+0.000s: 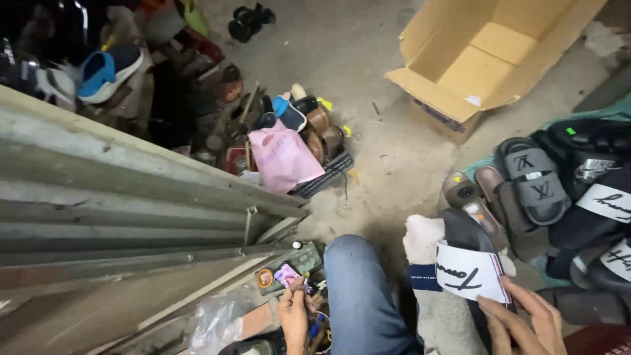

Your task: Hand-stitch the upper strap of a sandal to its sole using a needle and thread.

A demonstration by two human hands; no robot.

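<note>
Stacked grey metal rails [131, 197] slant across the left side of the scene, their far edge hemming in a heap of worn shoes [118, 66] at far left. Near the rails' lower end, the person's left hand [294, 314] closes its fingers on a small dark phone with a lit pink screen [288, 275], close beside the blue-jeaned knee [358, 289]. Beyond it, a pink plastic bag [282, 156] lies on a black crate [325, 174]. Bare, dusty concrete floor [381, 144] leaves open room through the middle, running far to an open brown cardboard box [486, 59]. At near right, the right hand [526, 322] grips a black slide sandal with a white band [470, 269] at its near end. Further right, grey and black slide sandals [559, 190] crowd a green mat [618, 112].
</note>
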